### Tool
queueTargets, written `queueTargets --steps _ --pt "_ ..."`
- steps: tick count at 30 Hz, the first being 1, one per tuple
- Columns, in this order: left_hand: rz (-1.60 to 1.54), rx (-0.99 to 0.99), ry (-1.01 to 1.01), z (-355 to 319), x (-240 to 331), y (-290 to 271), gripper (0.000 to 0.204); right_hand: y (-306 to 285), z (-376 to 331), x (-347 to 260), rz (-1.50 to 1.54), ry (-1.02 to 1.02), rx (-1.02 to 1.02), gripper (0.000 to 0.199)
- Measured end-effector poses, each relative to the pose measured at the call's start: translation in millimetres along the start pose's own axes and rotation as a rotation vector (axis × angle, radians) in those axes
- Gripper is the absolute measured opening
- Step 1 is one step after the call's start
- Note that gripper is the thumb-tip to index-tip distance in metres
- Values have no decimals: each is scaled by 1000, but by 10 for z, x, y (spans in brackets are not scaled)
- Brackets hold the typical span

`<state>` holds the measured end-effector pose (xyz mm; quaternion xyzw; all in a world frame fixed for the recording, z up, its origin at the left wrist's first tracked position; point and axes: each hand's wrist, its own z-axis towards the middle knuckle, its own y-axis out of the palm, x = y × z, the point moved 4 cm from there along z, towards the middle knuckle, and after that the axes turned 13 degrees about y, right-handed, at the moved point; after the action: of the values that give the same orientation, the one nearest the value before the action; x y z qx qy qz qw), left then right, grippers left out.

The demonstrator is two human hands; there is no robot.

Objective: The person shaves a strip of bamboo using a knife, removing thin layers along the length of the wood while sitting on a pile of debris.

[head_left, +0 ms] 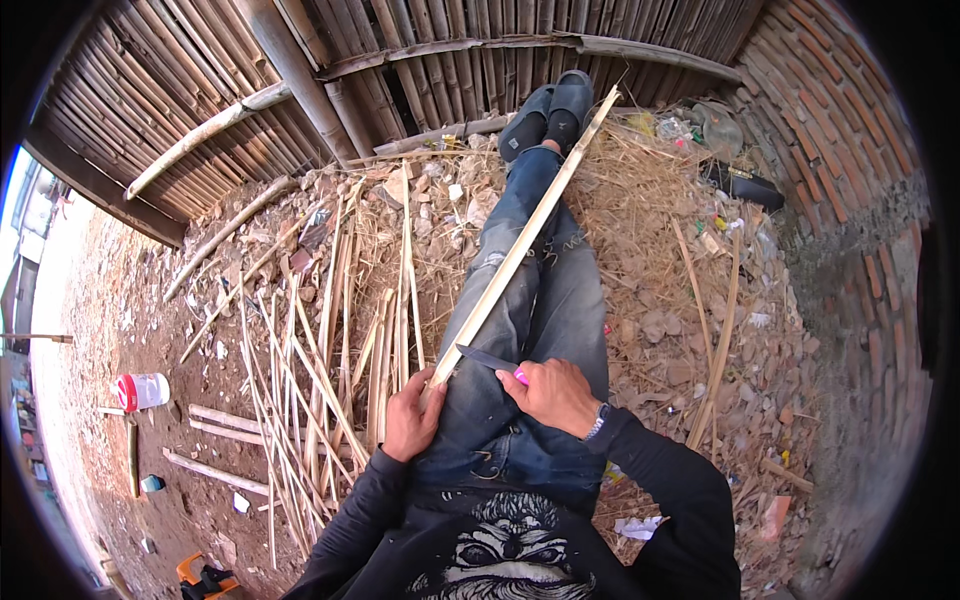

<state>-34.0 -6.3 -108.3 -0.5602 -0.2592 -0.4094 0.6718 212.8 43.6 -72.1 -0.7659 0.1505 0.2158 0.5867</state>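
Note:
A long pale split bamboo strip [527,238] lies slantwise over my outstretched legs, its far end up by my crossed feet. My left hand [413,418] is closed round its near end, above my left thigh. In my right hand [556,392] is a knife [486,358] with a pink handle, gripped in a closed fist. The dark blade points left, and its tip is at the strip just ahead of my left hand; whether the edge cuts into it I cannot tell.
Many split bamboo strips [318,385] lie piled on the ground to my left. Beyond them is a white bucket [143,391] with a red rim. A bamboo wall [450,60] stands beyond my feet, a brick wall [840,130] at right. An orange-and-black tool [205,577] lies lower left.

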Motion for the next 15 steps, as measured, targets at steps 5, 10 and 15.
queueTargets --steps 5,10,15 --pt "-87 58 24 -225 -190 -68 33 -66 344 408 -2 137 160 59" --pt "-59 -22 -70 -634 -416 -272 34 -367 565 645 46 124 319 59" --pt "-86 16 -89 -717 -419 -259 32 -59 190 345 -21 -68 77 55"
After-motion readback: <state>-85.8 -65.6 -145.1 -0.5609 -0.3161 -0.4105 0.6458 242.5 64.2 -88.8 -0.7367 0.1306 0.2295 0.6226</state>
